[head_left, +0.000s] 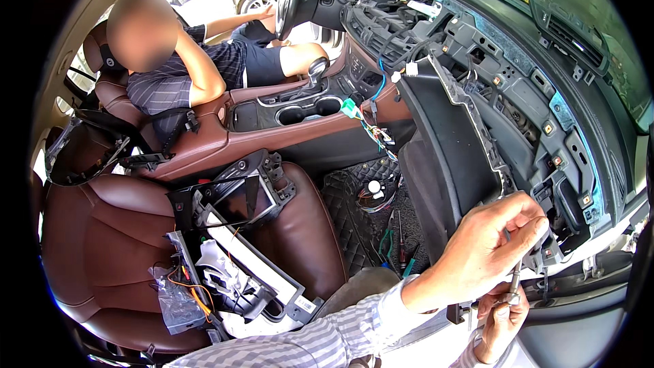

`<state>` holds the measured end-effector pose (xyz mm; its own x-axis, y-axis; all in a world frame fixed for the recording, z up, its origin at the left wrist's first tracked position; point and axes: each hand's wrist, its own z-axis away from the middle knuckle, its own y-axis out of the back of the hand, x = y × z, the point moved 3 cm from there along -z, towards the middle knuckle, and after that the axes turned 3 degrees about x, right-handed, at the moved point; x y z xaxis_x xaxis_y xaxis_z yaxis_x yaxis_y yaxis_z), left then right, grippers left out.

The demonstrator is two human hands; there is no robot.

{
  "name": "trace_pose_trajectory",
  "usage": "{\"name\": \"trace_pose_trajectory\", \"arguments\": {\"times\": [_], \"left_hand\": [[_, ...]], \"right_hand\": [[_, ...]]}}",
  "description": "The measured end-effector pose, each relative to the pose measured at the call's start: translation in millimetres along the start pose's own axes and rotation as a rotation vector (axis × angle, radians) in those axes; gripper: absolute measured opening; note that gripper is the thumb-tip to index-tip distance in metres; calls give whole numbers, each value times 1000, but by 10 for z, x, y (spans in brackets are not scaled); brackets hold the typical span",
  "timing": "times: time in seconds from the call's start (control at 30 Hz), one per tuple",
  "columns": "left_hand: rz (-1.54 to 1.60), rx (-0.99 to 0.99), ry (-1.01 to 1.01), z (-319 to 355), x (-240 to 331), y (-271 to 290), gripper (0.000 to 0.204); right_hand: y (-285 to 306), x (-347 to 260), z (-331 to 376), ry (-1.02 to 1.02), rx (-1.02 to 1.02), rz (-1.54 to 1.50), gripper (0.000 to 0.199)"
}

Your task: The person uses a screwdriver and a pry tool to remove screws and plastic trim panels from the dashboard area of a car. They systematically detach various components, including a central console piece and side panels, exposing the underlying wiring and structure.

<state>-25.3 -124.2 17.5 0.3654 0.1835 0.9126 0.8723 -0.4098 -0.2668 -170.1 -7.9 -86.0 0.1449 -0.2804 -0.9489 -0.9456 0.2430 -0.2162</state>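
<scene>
My left hand (487,249) reaches over the passenger end of the stripped dashboard, its fingers curled and pressed together near the dash's outer corner. What those fingers grip is hidden behind them. Just below, my right hand (503,317) is closed around a slim metal-shafted hand tool (516,277), whose shaft points up toward my left hand. The tool's exact kind does not show. Beside my left wrist is the black glovebox unit (453,143), hanging from the dash. Bare metal brackets and clip holes line the dash frame (548,129) above my hands.
A person (197,68) sits in the driver's seat, an arm toward the steering wheel (289,0). Removed trim and a screen unit (248,197) lie on the brown passenger seat (116,252). A loose wiring connector (351,108) hangs by the console. Screwdrivers (402,245) lie on the floor mat.
</scene>
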Motion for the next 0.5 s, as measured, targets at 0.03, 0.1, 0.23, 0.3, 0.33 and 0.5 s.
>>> {"name": "trace_pose_trajectory", "arguments": {"times": [0.03, 0.1, 0.23, 0.3, 0.33, 0.5], "left_hand": [[-3, 12, -16, 12, 9, 22, 16], [-106, 50, -86, 25, 34, 83, 15], [-275, 152, -234, -78, -39, 31, 13], [-347, 206, -207, -126, -64, -16, 12], [-377, 232, -243, -152, -64, 35, 11], [-250, 449, -169, -254, -386, 469, 17]], "right_hand": [[-68, 10, 1, 16, -3, 14, 50], [-136, 43, 24, 10, -13, 21, 50], [-83, -55, 31, -60, 24, 109, 50], [-74, -62, -23, -158, -32, 109, 39], [-42, -115, -20, -208, -26, 143, 36], [-180, 29, -227, -301, -132, 201, 26]]}}
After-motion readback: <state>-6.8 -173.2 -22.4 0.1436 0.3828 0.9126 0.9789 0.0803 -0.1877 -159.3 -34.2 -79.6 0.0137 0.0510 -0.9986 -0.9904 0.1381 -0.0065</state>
